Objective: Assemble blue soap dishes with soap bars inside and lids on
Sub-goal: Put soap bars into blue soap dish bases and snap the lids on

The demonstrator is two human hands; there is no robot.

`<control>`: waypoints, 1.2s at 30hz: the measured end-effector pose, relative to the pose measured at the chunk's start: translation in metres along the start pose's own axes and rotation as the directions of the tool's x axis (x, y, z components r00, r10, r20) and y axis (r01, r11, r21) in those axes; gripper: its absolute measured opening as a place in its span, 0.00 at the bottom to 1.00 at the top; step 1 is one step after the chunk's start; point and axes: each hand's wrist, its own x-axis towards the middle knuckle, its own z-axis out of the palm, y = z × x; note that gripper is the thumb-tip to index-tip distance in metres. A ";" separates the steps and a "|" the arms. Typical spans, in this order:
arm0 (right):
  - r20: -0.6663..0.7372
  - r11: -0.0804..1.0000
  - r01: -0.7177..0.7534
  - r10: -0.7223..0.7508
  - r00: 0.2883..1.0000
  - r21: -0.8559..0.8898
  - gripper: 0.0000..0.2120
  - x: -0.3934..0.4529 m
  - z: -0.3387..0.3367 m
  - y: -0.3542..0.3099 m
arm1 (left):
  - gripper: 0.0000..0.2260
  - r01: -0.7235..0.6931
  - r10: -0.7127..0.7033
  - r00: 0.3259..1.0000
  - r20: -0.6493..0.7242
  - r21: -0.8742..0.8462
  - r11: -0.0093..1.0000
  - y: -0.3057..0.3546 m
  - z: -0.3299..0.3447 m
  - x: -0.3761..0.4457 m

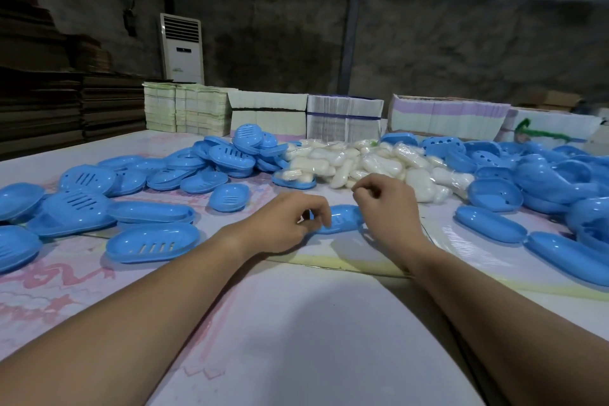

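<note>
A pale desk (296,323) carries slotted blue dishes (153,242) at left, wrapped soap bars (362,161) in the middle, blue lids (491,223) at right, and paper stacks (344,117) behind.

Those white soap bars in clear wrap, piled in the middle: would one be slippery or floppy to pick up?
Probably a bit slippery: the wrapped soap bars glint like glossy film. Likely stiff, since each keeps its rounded block shape within the heap. The loose wrap ends look crinkly, so pinching there may only tug film.
</note>
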 end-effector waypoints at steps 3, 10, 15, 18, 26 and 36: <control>0.036 0.998 -0.032 0.034 0.999 -0.048 0.09 0.002 -0.006 0.007 | 0.10 -0.026 0.027 0.999 0.035 -0.034 0.999 0.005 0.005 0.001; 0.082 0.985 -0.151 0.158 0.984 -0.089 0.09 0.006 -0.004 0.018 | 0.09 0.120 -0.117 0.992 0.042 -0.077 0.990 0.001 0.020 0.003; 0.112 0.968 -0.221 0.234 0.966 -0.122 0.07 0.013 -0.005 0.035 | 0.03 0.133 -0.125 0.990 0.069 -0.124 0.983 0.001 0.021 0.003; 0.137 0.936 -0.291 0.321 0.937 -0.201 0.11 0.024 -0.004 0.057 | 0.03 0.145 -0.136 0.988 0.066 -0.161 0.976 -0.001 0.022 0.003; 0.137 0.696 -0.148 0.336 0.932 -0.703 0.22 0.060 0.009 0.093 | 0.05 0.141 -0.132 0.989 0.059 -0.173 0.975 -0.005 0.022 0.004; 0.281 0.641 -0.080 0.442 0.852 -0.763 0.24 0.076 0.009 0.103 | 0.06 0.124 -0.113 0.991 0.065 -0.192 0.974 -0.007 0.026 0.009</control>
